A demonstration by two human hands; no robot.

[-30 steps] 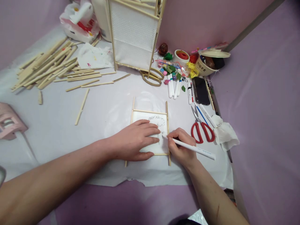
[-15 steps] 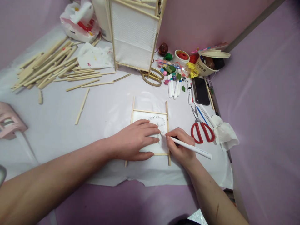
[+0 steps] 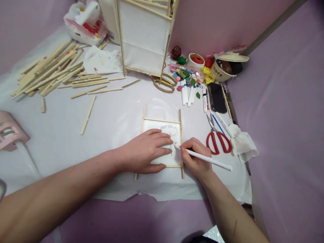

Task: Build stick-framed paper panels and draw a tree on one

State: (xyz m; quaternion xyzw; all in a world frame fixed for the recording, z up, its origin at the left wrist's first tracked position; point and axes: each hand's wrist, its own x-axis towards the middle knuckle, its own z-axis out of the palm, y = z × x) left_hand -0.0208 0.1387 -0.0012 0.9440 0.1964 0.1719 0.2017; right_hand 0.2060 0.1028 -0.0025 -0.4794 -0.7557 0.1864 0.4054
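A small white panel in a frame of thin wooden sticks [image 3: 180, 125] lies on the white sheet [image 3: 113, 118] before me, with a black line drawing on its upper right part. My left hand [image 3: 145, 152] lies flat on the panel, fingers stretched out, pressing it down. My right hand [image 3: 196, 158] is closed on a white pen [image 3: 212, 161], whose tip touches the panel's right side beside the drawing.
Red-handled scissors [image 3: 219, 141] and crumpled tissue [image 3: 244, 145] lie right of my right hand. Markers [image 3: 187, 92], a black phone [image 3: 217, 98], a paper cup [image 3: 222, 69] and craft bits sit behind. A standing white screen panel [image 3: 144, 37] and a pile of wooden sticks [image 3: 50, 72] are at the back left.
The pen's tip shifted slightly over the panel's right side as my right hand drew. My left hand has stayed flat on the panel.
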